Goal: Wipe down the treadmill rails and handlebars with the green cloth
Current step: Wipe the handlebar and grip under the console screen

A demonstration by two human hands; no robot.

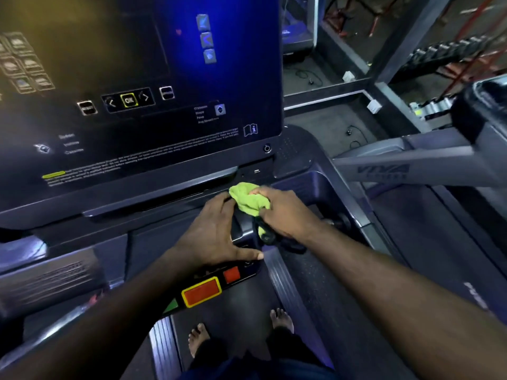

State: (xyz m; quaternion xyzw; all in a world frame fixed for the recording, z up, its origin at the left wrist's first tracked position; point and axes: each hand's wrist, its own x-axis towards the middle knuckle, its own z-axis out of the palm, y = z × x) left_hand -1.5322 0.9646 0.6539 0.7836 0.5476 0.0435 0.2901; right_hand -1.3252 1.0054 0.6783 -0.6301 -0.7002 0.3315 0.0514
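Head view. Green cloth [248,200]: bunched and gripped in the right hand [285,215], pressed on the handlebar housing [242,230] under the console [137,78]. Left hand [216,231]: flat, empty, resting just left of the cloth. Cloth judged light, soft, crushable; best held wadded in the palm.

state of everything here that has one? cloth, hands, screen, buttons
console screen: lit, menu showing
green cloth: bunched, at the ledge below the console screen
right hand: grips the green cloth
left hand: fingers straight, rests on the control panel, holds nothing
red button: untouched
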